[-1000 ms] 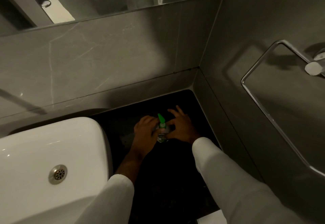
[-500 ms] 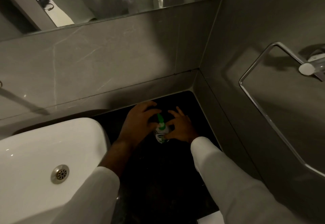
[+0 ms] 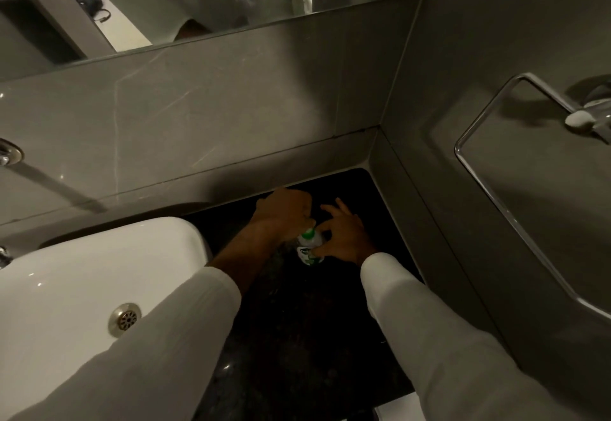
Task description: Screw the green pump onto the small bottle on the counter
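A small clear bottle with a green and white label stands upright on the black counter in the far corner. The green pump sits on its neck; only its base shows under my fingers. My left hand is curled over the pump from the left, covering the spout. My right hand holds the bottle's body from the right, thumb and forefinger on it, the other fingers spread.
A white basin with a metal drain lies left of the counter. Grey tiled walls close the corner behind and to the right. A chrome towel ring hangs on the right wall. A mirror runs above.
My left hand has turned over the pump, from beside the bottle to on top, hiding the green spout. My right hand has stayed on the bottle. The bottle has not moved.
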Demonstrator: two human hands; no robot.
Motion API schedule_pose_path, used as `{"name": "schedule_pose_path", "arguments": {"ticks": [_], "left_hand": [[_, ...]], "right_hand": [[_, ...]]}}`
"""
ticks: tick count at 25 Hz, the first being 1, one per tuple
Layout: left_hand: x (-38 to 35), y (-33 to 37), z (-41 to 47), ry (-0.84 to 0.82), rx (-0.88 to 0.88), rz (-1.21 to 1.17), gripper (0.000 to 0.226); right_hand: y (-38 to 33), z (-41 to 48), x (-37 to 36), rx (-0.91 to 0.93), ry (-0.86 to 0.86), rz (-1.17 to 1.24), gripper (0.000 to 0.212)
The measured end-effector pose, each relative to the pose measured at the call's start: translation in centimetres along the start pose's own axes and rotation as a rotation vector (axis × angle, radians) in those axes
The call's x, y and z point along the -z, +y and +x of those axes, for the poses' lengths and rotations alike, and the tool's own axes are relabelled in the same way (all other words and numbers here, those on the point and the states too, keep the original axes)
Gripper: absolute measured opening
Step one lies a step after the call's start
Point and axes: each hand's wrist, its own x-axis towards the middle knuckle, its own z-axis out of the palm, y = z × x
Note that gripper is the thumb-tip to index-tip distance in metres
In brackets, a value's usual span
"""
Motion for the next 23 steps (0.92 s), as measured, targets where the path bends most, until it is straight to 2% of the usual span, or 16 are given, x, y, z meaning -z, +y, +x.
{"name": "schedule_pose_path", "arguments": {"ticks": [4, 7, 11, 18, 20, 23], "left_hand": [[-0.5, 0.3, 0.7, -0.040, 0.112, -0.181, 0.030], [-1.3, 0.0, 0.6, -0.073, 0.174, -0.293, 0.030], [-2.3, -0.3, 0.1, -0.075, 0.109, -0.318, 0.029], [-3.8, -1.2, -1.1, -0.090, 0.131, -0.414, 0.032], [-4.2, -1.0, -2.1, -0.044, 0.147, -0.431, 0.034], [-3.8, -1.6, -4.1, 0.196, 0.120, -0.353, 0.046]], "right_hand": [[0.2, -0.1, -0.1, -0.012, -0.003, 0.008, 0.042], [0.5, -0.4, -0.3, -0.008, 0.000, -0.001, 0.047], [0.6, -1.1, -0.6, -0.014, 0.016, -0.032, 0.051], [0.6, -2.8, -1.5, -0.034, 0.059, 0.010, 0.053], [-0.5, -3.4, -1.2, -0.049, 0.024, 0.011, 0.061], [-1.9, -4.4, 2.1, -0.106, -0.118, -0.097, 0.097]]}}
